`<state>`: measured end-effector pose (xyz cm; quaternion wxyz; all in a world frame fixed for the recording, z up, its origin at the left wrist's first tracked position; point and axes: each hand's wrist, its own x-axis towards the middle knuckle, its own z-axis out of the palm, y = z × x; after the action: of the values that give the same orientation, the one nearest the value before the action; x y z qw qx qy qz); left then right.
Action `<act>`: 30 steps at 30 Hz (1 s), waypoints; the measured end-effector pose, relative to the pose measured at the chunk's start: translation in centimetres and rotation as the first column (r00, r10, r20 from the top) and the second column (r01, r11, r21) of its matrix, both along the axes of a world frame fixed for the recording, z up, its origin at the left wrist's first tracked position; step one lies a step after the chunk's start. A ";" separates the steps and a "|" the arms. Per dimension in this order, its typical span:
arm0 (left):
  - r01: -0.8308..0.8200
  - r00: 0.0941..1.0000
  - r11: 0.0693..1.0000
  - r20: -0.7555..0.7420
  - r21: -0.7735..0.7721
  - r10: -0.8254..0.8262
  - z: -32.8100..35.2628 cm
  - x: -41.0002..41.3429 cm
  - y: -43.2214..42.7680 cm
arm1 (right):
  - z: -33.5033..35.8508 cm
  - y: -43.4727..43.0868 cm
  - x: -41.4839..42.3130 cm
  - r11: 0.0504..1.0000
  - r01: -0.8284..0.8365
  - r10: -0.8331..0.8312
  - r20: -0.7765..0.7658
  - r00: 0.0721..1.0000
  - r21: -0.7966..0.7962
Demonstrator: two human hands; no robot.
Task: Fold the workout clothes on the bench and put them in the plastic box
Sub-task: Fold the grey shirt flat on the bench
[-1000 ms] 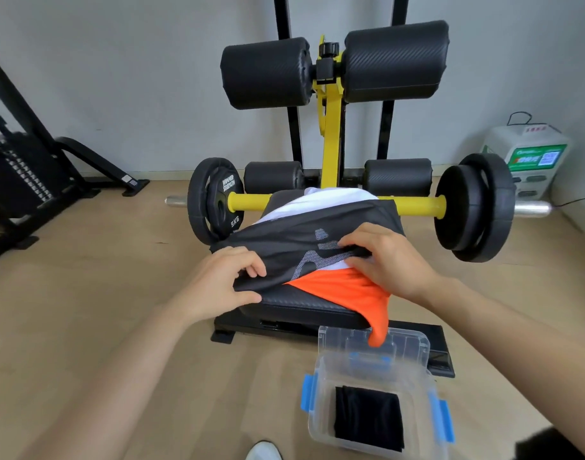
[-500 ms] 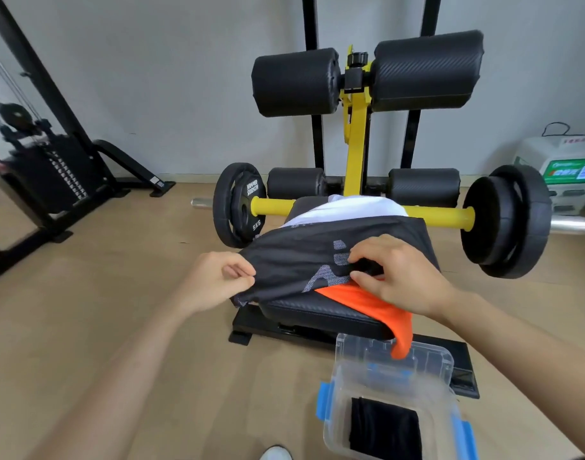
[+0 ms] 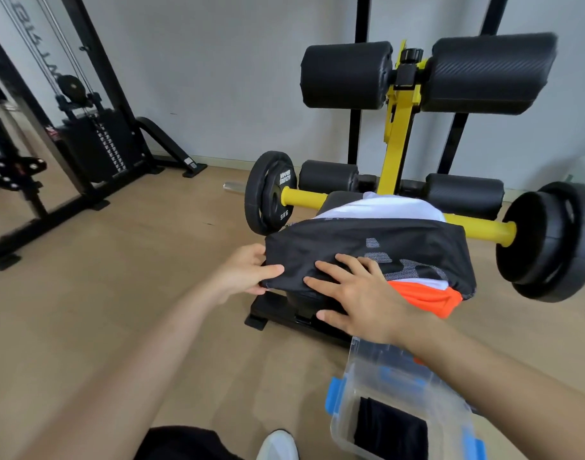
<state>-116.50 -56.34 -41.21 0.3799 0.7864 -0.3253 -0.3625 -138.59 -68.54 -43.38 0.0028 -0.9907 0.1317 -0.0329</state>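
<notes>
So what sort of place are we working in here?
Most likely a small gym: a padded bench with roller pads, a yellow bar loaded with weight plates, and a cable weight-stack machine at left.

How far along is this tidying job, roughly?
Done: one folded black item already lies in the plastic box. In hand: the left hand grips the edge of the black garment on the bench while the right hand presses flat on it. Left: finishing that fold, then the orange garment and white garment beneath it, neither yet in the box.
</notes>
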 end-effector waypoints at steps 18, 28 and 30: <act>0.073 0.967 0.859 0.247 -0.506 0.063 2.3 -2.5 -0.4 | 2.7 0.2 2.1 0.681 -0.106 -0.329 0.432 0.840 0.725; 0.071 0.993 0.805 0.118 -0.589 -0.001 2.7 -4.1 -1.6 | 3.3 -0.6 4.2 0.693 -0.055 -0.509 0.542 0.669 0.718; 0.158 0.937 0.816 0.345 -0.555 0.053 2.3 -3.4 -1.5 | 3.4 -1.1 3.7 0.676 -0.076 -0.507 0.537 0.675 0.733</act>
<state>-119.90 -57.82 -38.89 0.5260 0.6765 -0.5026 -0.1145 -134.93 -69.62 -40.02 0.4260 -0.7935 0.2494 -0.3559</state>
